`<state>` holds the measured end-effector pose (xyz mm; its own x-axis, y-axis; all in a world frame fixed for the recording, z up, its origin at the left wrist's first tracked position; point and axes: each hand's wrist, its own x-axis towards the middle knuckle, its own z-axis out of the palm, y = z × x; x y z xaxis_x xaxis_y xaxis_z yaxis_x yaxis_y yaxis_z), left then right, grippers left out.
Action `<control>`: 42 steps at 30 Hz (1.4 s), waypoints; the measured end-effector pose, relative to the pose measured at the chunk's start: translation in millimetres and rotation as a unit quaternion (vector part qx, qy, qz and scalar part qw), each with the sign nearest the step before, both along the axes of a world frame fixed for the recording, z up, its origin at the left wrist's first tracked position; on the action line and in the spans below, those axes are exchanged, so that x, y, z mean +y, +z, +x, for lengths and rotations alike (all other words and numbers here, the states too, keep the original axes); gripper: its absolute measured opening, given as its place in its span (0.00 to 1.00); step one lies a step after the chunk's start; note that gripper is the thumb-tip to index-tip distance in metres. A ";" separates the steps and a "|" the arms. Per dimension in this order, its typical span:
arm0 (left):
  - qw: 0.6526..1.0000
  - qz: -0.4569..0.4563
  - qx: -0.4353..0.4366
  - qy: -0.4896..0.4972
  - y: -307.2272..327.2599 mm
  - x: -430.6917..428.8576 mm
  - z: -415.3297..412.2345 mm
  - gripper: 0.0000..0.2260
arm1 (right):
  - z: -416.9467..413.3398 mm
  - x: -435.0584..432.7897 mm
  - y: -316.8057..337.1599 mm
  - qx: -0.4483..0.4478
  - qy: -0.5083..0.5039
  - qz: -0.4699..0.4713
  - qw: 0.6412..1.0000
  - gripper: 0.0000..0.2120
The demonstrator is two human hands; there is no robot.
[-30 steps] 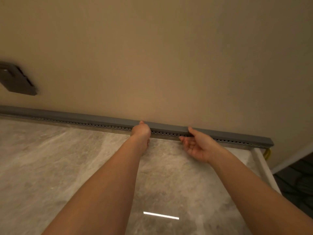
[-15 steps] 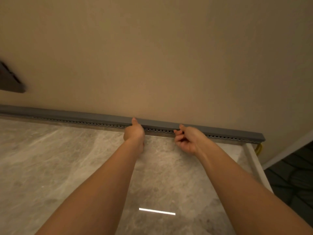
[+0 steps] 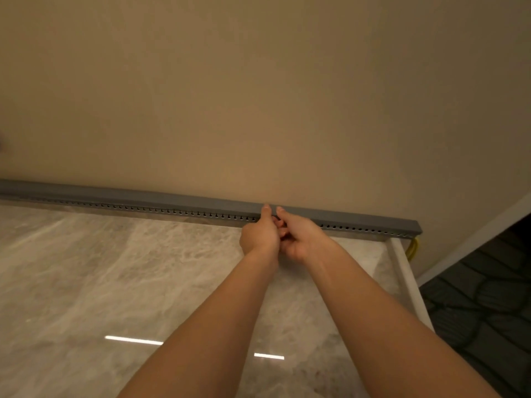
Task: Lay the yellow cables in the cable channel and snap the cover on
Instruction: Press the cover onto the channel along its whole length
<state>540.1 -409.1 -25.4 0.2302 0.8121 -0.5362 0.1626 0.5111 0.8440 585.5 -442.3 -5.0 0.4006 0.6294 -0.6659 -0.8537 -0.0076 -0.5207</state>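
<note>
Now both hands, left (image 3: 260, 235) and right (image 3: 300, 235), pinch the cover (image 3: 201, 203) shut; next, press rightward toward the cables (image 3: 413, 248).

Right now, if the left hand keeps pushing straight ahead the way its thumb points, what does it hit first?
The left hand already has its thumb on the gray cable channel cover, so that comes first. Directly behind it is the beige wall. Depth is hard to judge, but nothing else shows in that line.

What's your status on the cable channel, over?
Both hands, left and right, pinching the grey channel cover. Yellow cables show past its right end. Nothing blocking.
</note>
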 end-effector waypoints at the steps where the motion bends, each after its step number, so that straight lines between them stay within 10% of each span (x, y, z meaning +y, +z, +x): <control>1: 1.000 0.010 0.000 0.014 -1.7 -0.5 0.8 0.20 | -0.6 -1.1 -0.5 0.001 -0.001 0.004 1.000 0.14; 9: 0.998 0.019 0.028 0.060 -6.8 -1.6 8.3 0.19 | 0.6 -21.2 -2.8 -0.064 0.051 -0.023 0.996 0.14; 13: 0.996 0.009 0.049 0.075 -10.6 -0.5 11.7 0.23 | 19.2 -56.8 0.1 -0.288 0.164 -0.101 0.938 0.12; 16: 0.996 -0.003 0.051 0.075 -11.3 1.8 12.4 0.23 | 42.9 -90.0 3.3 -0.492 0.161 -0.153 0.842 0.10; 22: 0.992 0.000 0.051 0.118 -16.2 2.0 17.4 0.20 | 87.3 -146.7 -4.3 -0.815 0.076 -0.277 0.503 0.11; 29: 0.987 0.006 0.070 0.145 -18.2 -1.5 20.8 0.20 | 97.0 -153.7 -25.2 -0.894 0.036 -0.274 0.352 0.14; 42: 0.986 0.054 0.096 -0.123 3.7 1.8 -16.4 0.29 | 80.9 -153.4 -24.2 -0.849 0.138 -0.384 0.336 0.15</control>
